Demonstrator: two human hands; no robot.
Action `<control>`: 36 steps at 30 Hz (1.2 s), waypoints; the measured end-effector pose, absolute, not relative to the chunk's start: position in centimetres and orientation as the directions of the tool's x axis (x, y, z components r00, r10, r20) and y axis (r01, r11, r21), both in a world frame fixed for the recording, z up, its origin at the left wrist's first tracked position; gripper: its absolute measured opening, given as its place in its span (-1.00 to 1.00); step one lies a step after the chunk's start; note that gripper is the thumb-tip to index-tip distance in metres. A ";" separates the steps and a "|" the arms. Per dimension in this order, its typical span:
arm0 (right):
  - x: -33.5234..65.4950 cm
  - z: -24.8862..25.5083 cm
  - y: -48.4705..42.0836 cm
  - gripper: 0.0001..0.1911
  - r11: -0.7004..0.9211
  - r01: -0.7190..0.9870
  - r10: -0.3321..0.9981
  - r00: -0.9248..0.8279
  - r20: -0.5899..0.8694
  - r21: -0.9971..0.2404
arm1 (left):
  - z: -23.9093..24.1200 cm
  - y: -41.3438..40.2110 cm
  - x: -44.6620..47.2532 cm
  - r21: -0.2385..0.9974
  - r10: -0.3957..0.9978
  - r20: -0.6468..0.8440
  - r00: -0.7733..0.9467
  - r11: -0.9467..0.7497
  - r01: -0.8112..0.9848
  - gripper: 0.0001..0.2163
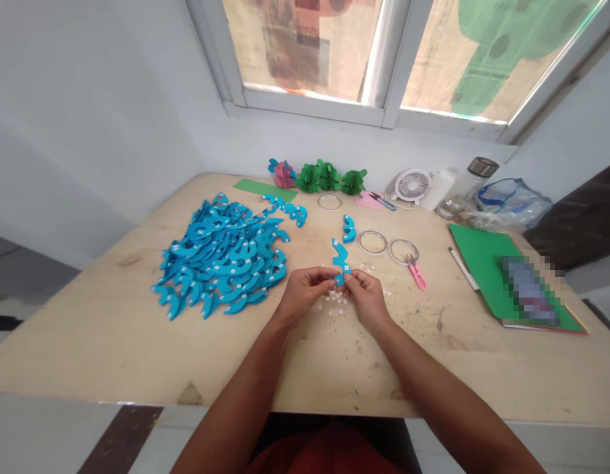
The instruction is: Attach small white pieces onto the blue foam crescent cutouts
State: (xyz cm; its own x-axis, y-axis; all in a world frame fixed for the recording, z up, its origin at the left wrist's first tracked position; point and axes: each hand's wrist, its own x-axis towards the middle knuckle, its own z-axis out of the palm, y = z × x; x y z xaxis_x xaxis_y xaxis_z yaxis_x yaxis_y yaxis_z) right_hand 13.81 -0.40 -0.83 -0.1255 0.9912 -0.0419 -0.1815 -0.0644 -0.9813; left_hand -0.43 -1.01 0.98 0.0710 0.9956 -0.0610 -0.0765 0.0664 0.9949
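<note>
Both my hands meet over the middle of the wooden table [112, 342]. My left hand [305, 289] and my right hand [367, 296] pinch the lower end of a curved blue paper cutout [340, 257], which sticks up away from me between the fingertips. Small white paper bits [337, 306] lie scattered under and around my fingers. A big heap of the same blue cutouts [223, 257] lies to the left of my left hand. Another small blue cutout [349, 229] lies just beyond the held one.
Tape rings [372, 241] and pink snips [416, 273] lie to the right. Green sheets [487, 263], a pen [462, 267], a small white fan [412, 185], a bottle [470, 181], a plastic bag [512, 201] and green paper ornaments [329, 178] stand farther back.
</note>
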 end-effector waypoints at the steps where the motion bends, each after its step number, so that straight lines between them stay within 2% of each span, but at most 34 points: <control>1: 13.8 -0.8 -0.4 -0.78 -0.063 -0.180 0.991 -0.124 -0.041 -0.982 | 1.0 -1.0 -0.4 0.995 0.996 -0.060 0.066 0.065 -0.073 -0.73; 18: 13.7 -0.5 -0.5 -0.74 -0.058 -0.092 0.994 -0.101 -0.049 -0.994 | 1.0 -1.0 0.0 0.997 0.999 -0.053 -0.009 0.052 -0.059 -0.84; 26: 13.8 -0.5 -0.5 -0.72 0.032 0.018 0.998 -0.055 0.031 -0.999 | 1.3 -1.0 0.0 0.997 0.996 -0.062 -0.061 0.059 -0.049 -0.79; 32: 13.9 -0.5 -0.5 -0.75 0.034 0.020 0.999 -0.036 0.034 -0.999 | 0.9 -0.8 -0.4 0.992 0.993 -0.102 0.055 0.106 -0.074 -0.78; 36: 13.9 -0.7 -0.4 -0.75 0.054 0.031 0.996 -0.068 0.052 -0.998 | 1.3 -0.9 -0.1 0.994 0.995 -0.094 0.046 0.096 -0.047 -0.84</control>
State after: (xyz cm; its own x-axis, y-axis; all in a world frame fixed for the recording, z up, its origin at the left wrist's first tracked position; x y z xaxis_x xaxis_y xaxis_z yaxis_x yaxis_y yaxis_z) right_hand 13.91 -0.44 -0.73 -0.0682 0.9963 0.0522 0.0307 0.0544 -0.9980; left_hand -0.06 -0.94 1.26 0.0461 0.9945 -0.0935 -0.0465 0.0957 0.9943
